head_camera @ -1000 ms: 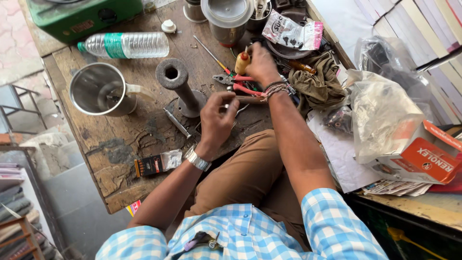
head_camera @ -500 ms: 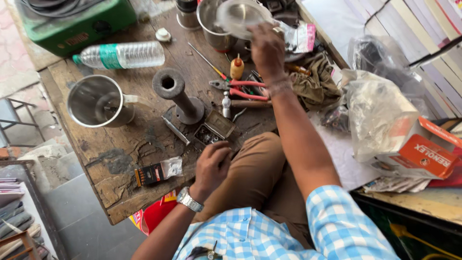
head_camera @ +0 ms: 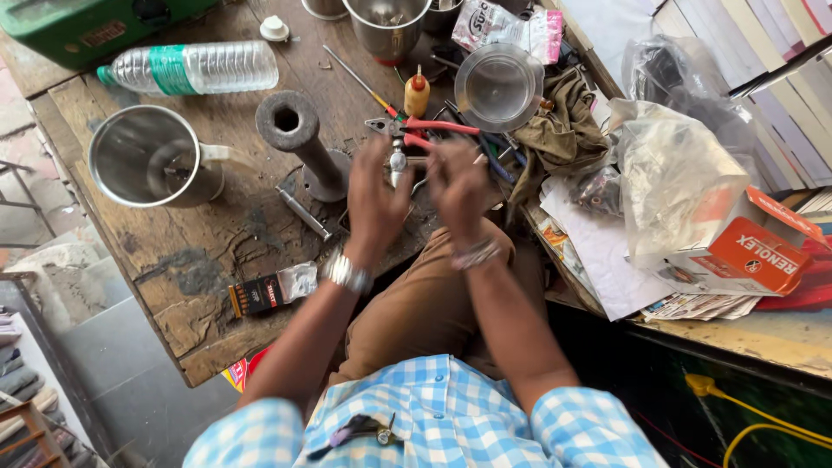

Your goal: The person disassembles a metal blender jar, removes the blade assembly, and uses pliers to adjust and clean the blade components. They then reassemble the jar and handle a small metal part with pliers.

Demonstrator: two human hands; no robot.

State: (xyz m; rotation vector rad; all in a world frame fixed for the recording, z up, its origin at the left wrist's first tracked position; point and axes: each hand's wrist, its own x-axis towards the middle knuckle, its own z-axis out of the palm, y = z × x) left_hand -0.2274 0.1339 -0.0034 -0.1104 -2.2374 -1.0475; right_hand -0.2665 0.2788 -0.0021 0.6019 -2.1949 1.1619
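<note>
Both my hands hover close together over the near middle of the worn wooden bench [head_camera: 217, 251], blurred by motion. My left hand [head_camera: 377, 201] is beside a small metal part [head_camera: 397, 163] lying on the bench. My right hand [head_camera: 457, 184] is just right of that part. Whether either hand grips anything is hidden by the blur. Just beyond the fingers lie red-handled pliers [head_camera: 429, 128] and a small yellow bottle with a red tip [head_camera: 417, 94]. A clear round lid [head_camera: 498, 87] rests behind them, by an olive cloth [head_camera: 563, 130].
A dark metal post on a base [head_camera: 299, 139], a steel jar with a handle [head_camera: 156, 158], a water bottle [head_camera: 195, 68] and a green box [head_camera: 78, 26] are to the left. Another steel jar [head_camera: 387, 24] stands at the back. A plastic bag [head_camera: 676, 169] and orange carton [head_camera: 750, 251] sit on the right.
My right hand came back from the far steel jar, and the clear lid now lies by the cloth. My left hand rose from my lap to the bench.
</note>
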